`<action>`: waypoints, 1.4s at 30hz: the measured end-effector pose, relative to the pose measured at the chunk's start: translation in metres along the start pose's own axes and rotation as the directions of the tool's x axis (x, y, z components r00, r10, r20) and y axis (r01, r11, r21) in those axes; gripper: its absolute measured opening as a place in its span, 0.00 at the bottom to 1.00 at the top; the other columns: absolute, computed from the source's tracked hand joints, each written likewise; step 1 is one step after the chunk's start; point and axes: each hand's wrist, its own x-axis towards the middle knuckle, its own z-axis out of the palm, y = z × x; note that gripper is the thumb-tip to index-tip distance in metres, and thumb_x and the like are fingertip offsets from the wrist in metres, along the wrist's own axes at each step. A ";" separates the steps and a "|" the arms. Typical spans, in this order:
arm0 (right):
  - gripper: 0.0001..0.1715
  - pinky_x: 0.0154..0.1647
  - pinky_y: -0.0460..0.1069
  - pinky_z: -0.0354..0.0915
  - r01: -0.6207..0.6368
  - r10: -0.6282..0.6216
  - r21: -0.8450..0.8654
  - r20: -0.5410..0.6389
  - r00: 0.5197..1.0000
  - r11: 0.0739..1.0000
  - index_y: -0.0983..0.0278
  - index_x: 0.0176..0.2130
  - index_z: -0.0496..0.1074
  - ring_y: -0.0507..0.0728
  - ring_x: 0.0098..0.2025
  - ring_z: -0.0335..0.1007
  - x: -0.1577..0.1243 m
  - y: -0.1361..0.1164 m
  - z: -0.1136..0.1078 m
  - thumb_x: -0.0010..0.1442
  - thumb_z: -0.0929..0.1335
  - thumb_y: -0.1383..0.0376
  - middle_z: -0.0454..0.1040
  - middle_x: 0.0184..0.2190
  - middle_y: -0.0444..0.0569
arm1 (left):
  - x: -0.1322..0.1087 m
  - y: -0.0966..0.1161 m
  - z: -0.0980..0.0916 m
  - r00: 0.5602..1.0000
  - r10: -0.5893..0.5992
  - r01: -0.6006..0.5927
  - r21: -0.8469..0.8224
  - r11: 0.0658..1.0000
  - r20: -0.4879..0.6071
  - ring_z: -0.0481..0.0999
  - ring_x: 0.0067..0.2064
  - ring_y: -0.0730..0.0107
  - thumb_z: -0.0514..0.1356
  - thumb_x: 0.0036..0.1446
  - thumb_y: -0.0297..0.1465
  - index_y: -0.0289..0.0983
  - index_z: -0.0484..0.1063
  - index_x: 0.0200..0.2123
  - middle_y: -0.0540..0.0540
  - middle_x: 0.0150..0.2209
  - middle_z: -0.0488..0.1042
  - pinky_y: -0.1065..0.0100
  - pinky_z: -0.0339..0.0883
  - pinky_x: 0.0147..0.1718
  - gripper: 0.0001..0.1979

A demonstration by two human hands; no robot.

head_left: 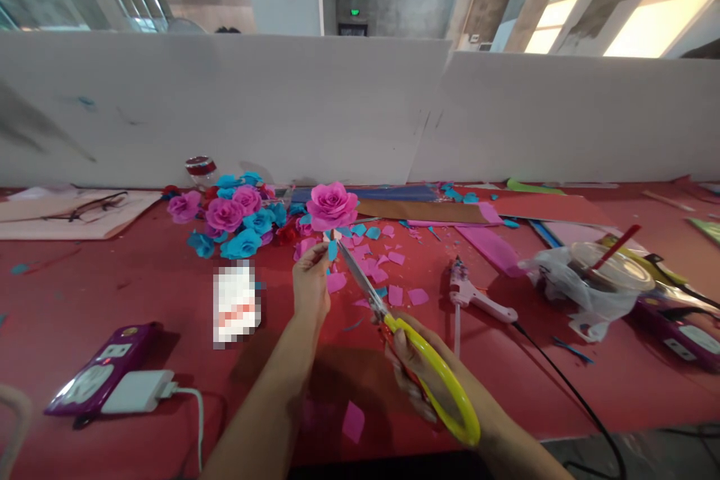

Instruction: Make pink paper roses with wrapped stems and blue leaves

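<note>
A pink paper rose (331,207) stands upright above my left hand (312,281), whose fingers pinch it just under the bloom. A small blue paper piece (332,250) hangs beside the fingertips. My right hand (416,364) is wrapped round the yellow-handled scissors (450,386). The blades point up and left, and their tips reach close beneath the rose, beside the blue piece. Pink paper scraps (395,295) are scattered on the red table (270,405) behind the blades. To the left of the held rose lies a pile of pink, blue and red paper flowers (225,215).
A pink glue gun (478,298) with a black cord lies right of the scissors. Farther right are a lidded cup (612,267) in a plastic bag and a purple power strip. Another purple power strip (104,367) with a white plug sits at left. A white partition (225,105) stands behind.
</note>
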 end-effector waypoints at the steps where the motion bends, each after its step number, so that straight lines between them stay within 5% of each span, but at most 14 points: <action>1: 0.29 0.08 0.37 0.45 0.006 -0.006 0.000 -0.003 1.000 1.000 0.61 0.40 0.62 0.42 0.13 0.42 0.001 0.000 0.000 0.52 0.64 0.41 0.55 0.18 0.35 | 0.000 0.000 0.000 1.000 0.004 -0.004 0.002 1.000 0.004 0.65 0.24 0.78 0.67 0.37 0.29 0.37 0.75 0.25 0.52 0.22 0.71 0.73 0.56 0.25 0.07; 34: 0.27 0.08 0.38 0.46 -0.033 0.033 0.063 0.001 0.999 0.997 0.60 0.37 0.63 0.42 0.12 0.46 0.008 -0.004 -0.001 0.44 0.71 0.47 0.54 0.17 0.33 | 0.001 -0.004 -0.002 0.999 0.016 -0.015 -0.016 1.000 0.030 0.66 0.25 0.78 0.68 0.35 0.28 0.36 0.76 0.26 0.52 0.23 0.72 0.73 0.57 0.27 0.09; 39: 0.28 0.09 0.39 0.46 -0.013 0.013 -0.002 -0.096 0.995 1.000 0.60 0.40 0.63 0.44 0.12 0.44 0.010 -0.003 -0.001 0.49 0.67 0.44 0.53 0.16 0.33 | 0.003 -0.005 -0.003 1.000 -0.026 0.026 -0.013 1.000 0.000 0.66 0.25 0.80 0.69 0.36 0.29 0.37 0.76 0.27 0.53 0.22 0.71 0.74 0.57 0.27 0.10; 42: 0.26 0.14 0.42 0.54 0.105 -0.149 -0.209 -0.203 0.968 0.972 0.62 0.45 0.64 0.47 0.15 0.54 0.029 -0.011 -0.012 0.54 0.65 0.47 0.61 0.20 0.38 | 0.004 -0.006 -0.005 0.999 -0.042 0.042 0.027 0.999 0.003 0.66 0.25 0.80 0.68 0.38 0.32 0.36 0.76 0.28 0.53 0.23 0.71 0.74 0.57 0.27 0.10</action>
